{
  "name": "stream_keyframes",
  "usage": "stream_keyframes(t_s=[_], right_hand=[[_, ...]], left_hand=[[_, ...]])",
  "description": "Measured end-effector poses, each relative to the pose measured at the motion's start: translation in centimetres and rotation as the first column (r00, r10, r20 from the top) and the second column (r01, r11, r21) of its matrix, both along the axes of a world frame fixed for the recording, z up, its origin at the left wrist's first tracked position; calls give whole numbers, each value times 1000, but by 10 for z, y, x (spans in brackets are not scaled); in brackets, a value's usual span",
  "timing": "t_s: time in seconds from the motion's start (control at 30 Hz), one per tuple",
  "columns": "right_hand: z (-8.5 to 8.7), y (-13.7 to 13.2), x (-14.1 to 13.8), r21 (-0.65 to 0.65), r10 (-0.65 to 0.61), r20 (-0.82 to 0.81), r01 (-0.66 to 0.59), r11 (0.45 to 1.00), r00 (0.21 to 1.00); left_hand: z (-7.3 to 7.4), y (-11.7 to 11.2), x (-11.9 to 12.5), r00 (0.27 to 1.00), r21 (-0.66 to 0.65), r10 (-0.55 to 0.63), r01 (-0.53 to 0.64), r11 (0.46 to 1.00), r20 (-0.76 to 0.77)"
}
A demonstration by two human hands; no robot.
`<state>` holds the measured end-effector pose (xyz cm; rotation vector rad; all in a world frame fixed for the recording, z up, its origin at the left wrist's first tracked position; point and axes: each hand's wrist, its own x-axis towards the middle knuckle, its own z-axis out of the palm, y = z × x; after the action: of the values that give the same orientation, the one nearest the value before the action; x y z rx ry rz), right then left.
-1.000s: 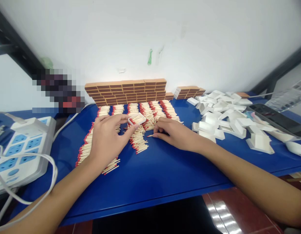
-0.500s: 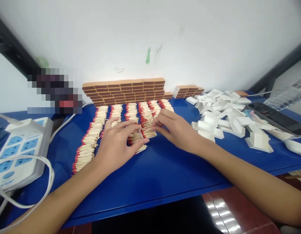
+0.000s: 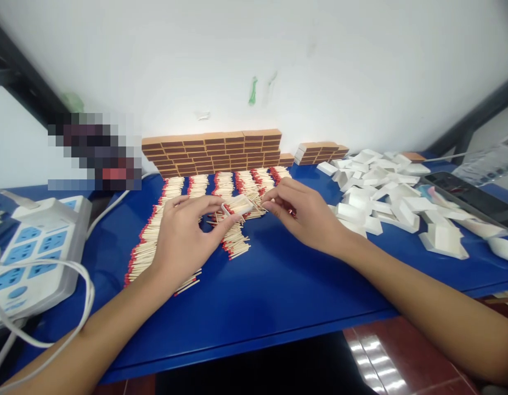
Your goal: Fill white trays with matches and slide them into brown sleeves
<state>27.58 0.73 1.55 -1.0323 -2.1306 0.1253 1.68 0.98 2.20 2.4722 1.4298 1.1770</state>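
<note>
My left hand (image 3: 184, 236) pinches a small white matchbox tray (image 3: 238, 206) filled with red-tipped matches, holding it just above the rows of matches (image 3: 155, 236) laid out on the blue table (image 3: 258, 291). My right hand (image 3: 305, 216) is curled at the tray's right end, fingertips pressed against the matches in it. Whether it grips any match is hidden by the fingers.
A wall of brown matchbox sleeves (image 3: 213, 152) stands against the back wall, with a smaller stack (image 3: 317, 153) to its right. A heap of empty white trays (image 3: 381, 192) lies at right, beside a phone (image 3: 468, 200). A white power strip (image 3: 27, 252) with cables sits at left.
The left hand has lifted the tray back up from the match rows and tilted it level. The right hand has moved to the tray's right end.
</note>
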Motion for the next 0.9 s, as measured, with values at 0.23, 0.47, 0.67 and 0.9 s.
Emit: stream_keyframes(t_s=[0.23,0.47,0.67,0.9], right_hand=[[-21,9,0,-130,70,210,-44,991,975],[-19,10,-2,-186,52,230,-9,982,972],[-19,10,-1,-184,87,207,-48,982,974],[-18,10,1,-204,69,244,-19,979,967]], left_hand=[[3,3,-3,999,1,41,-41,999,-2],[1,4,-4,999,47,44,-42,998,-29],[0,5,-3,999,46,37,-35,998,-33],[-1,5,-5,998,35,37,-36,999,-51]])
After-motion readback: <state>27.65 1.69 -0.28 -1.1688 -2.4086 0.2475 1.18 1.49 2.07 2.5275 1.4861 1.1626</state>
